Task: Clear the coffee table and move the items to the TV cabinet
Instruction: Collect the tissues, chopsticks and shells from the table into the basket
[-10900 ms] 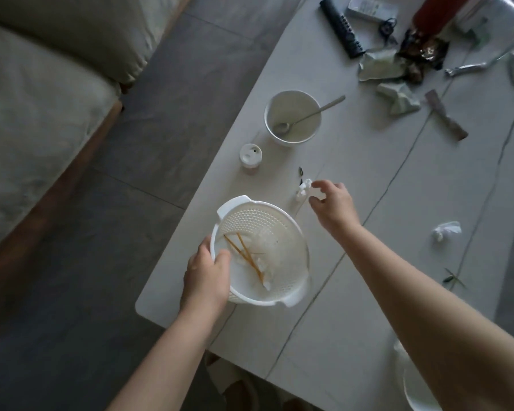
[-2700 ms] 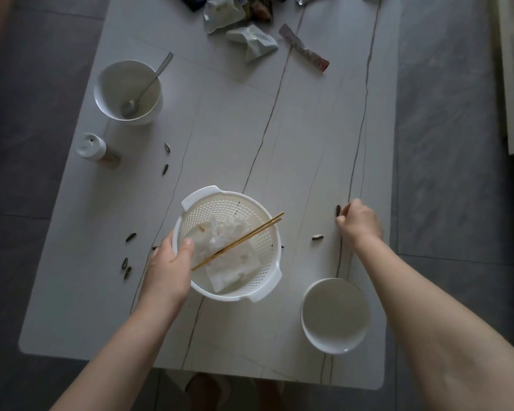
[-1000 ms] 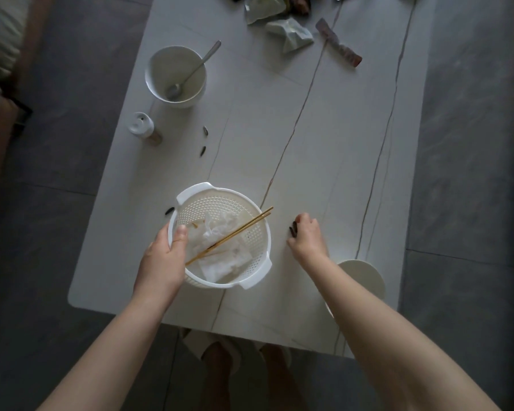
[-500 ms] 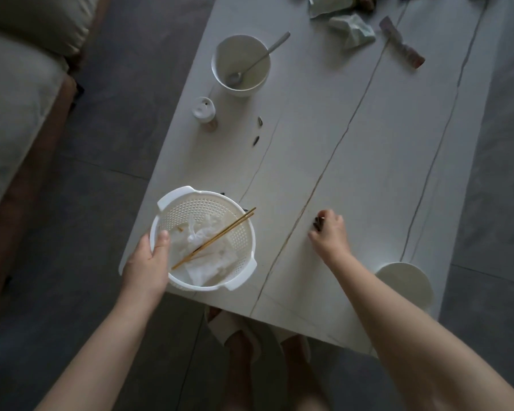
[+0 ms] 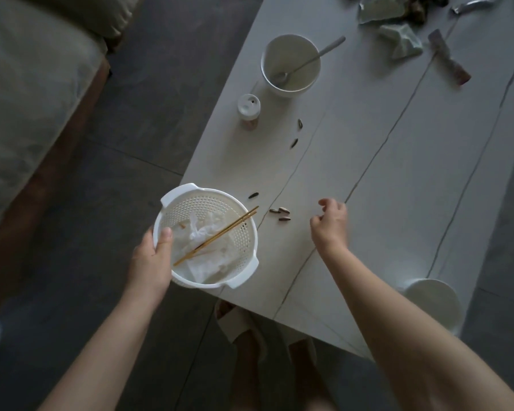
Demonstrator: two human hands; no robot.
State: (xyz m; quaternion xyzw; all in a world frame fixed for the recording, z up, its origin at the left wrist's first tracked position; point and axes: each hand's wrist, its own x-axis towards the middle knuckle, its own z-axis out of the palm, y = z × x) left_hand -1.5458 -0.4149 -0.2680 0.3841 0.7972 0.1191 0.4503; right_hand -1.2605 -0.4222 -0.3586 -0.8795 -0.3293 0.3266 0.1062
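Observation:
My left hand grips the rim of a white perforated basket, held at the near left corner of the white coffee table. Inside the basket lie crumpled tissue and a pair of wooden chopsticks. Just above the tabletop hovers my right hand, its fingers loosely curled and nothing visible in them. A small cluster of dark seeds lies between that hand and the basket. More single seeds lie farther up the table.
A white bowl with a spoon and a small capped bottle stand near the left edge. Crumpled wrappers litter the far end. Another white bowl sits at the near right corner. A sofa fills the left.
The basket has slid left, partly past the table's corner. My right hand has lifted off the seeds it was pushing and left them in a small cluster beside the basket.

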